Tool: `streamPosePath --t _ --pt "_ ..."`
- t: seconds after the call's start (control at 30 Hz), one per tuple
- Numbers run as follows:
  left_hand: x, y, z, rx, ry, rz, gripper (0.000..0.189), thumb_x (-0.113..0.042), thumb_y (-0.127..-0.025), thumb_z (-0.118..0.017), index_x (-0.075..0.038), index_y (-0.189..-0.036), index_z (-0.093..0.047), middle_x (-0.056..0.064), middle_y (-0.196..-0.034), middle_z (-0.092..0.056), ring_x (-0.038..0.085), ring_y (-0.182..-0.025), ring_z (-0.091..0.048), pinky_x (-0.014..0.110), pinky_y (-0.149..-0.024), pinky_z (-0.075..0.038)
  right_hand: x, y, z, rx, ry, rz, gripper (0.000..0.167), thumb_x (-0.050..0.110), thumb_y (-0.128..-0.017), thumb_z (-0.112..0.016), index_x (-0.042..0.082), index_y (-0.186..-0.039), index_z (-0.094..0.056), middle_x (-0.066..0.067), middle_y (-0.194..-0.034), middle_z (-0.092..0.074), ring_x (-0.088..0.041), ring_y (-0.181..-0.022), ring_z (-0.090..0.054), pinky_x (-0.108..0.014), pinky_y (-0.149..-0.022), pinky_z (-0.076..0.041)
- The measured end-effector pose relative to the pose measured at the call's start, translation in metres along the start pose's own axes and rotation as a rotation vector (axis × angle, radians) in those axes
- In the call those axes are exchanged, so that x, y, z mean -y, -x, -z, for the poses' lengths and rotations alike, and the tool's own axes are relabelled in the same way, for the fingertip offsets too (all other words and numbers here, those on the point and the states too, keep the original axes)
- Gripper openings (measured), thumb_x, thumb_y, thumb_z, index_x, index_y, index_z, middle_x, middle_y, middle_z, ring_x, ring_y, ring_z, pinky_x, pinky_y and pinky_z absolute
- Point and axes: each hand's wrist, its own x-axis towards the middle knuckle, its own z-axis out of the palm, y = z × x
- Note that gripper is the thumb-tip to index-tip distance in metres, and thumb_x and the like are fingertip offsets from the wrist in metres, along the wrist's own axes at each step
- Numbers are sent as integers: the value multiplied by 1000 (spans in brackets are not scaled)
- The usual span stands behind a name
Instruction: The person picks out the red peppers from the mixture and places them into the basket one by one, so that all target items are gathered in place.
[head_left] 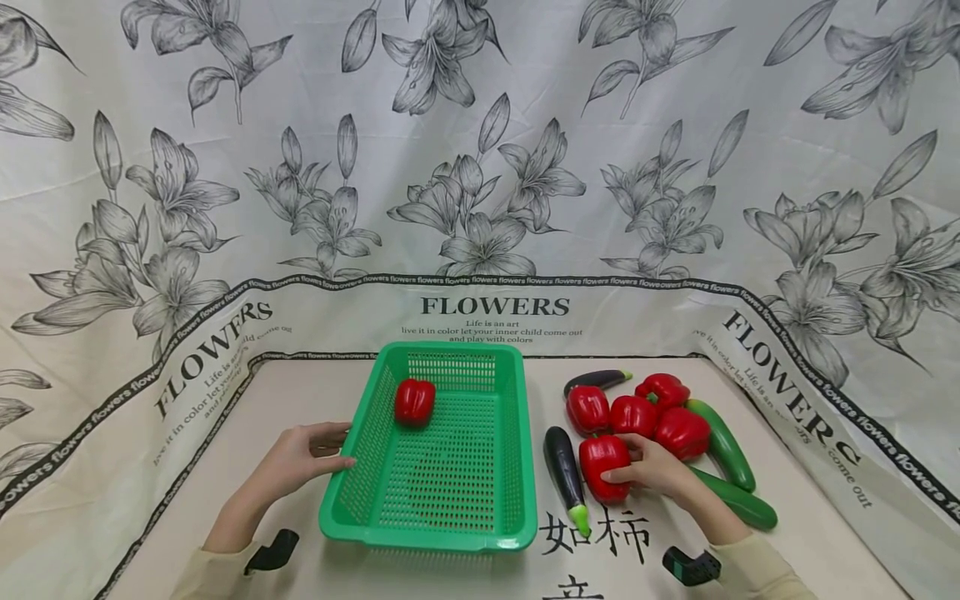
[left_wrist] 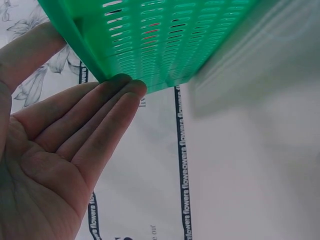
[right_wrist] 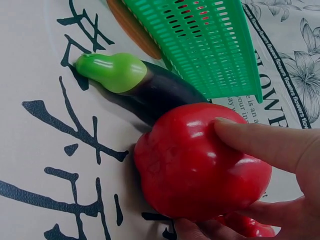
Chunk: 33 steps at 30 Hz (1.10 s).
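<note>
My left hand [head_left: 300, 454] is at the left rim of a green plastic basket [head_left: 525, 467], its thumb over the rim and its nearly straight fingers against the outer side below it. One red bell pepper [head_left: 415, 403] lies inside the basket, toward the back left. To the right of the basket, my right hand [head_left: 651, 467] grips another red bell pepper [right_wrist: 200, 162], thumb on one side and fingers on the other. A dark eggplant [head_left: 562, 467] with a green cap lies just left of that pepper, partly behind it in the right wrist view.
Several red bell peppers [head_left: 632, 415] cluster behind my right hand, with a second eggplant [head_left: 596, 381] at their back left. Two long green vegetables [head_left: 723, 446] lie on the right. Printed black characters [head_left: 592, 533] mark the tabletop. A flower-patterned cloth [head_left: 480, 200] hangs around the table.
</note>
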Motion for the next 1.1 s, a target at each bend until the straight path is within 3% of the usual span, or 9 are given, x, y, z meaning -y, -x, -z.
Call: streamPosePath --t 1.1 --pt "-2 -2 0 -2 1 23 64 -32 -77 -78 0 -128 -56 18 -120 -64 31 -104 -66 33 -81 -58 3 7 1 -16 -52 18 87 28 -72 -82 -4 -137 -33 -30 -124 -47 -45 -113 -46 -44 -78 -58"
